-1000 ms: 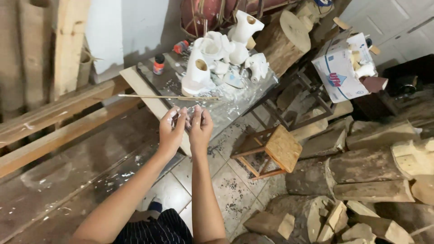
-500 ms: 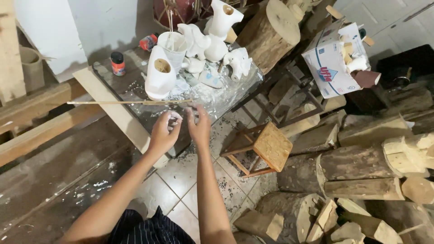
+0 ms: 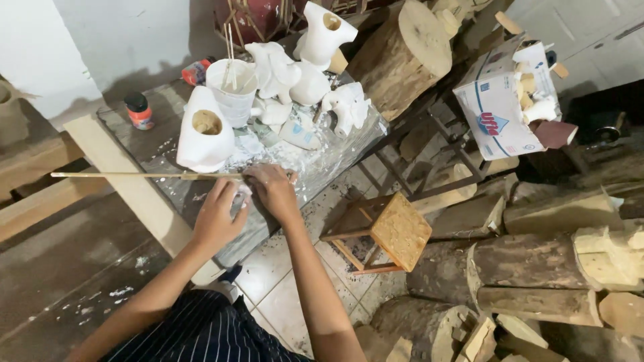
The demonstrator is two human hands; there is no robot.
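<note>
The long thin stick point(image 3: 141, 175) is what both hands are busy with here. It lies level across the plastic-covered table point(image 3: 154, 144), running out toward 9 o'clock from the hands, right in front of the white plaster torso cast point(image 3: 203, 134). The right hand point(image 3: 272, 191) is curled shut over the stick's near end, and the left hand point(image 3: 218, 218) sits at about 7 o'clock from it, fingers closed around some small white piece point(image 3: 240, 198); can't really tell what that bit is. My guess is the stick weighs next to nothing and is stiff but snappy, so it'd flex or crack if you levered it from the far tip. Pinching it close to the working end, like the right hand does, looks like the sane spot. The plastic sheet looks dusty with plaster, so probably a bit slick. At 12 o'clock from the hands there's a white cup with sticks point(image 3: 231, 87) and more white figurines point(image 3: 295, 80), and an orange-capped bottle point(image 3: 139, 110) off at 10 o'clock. Those casts look fragile, chip-if-you-bump-them stuff.
</note>
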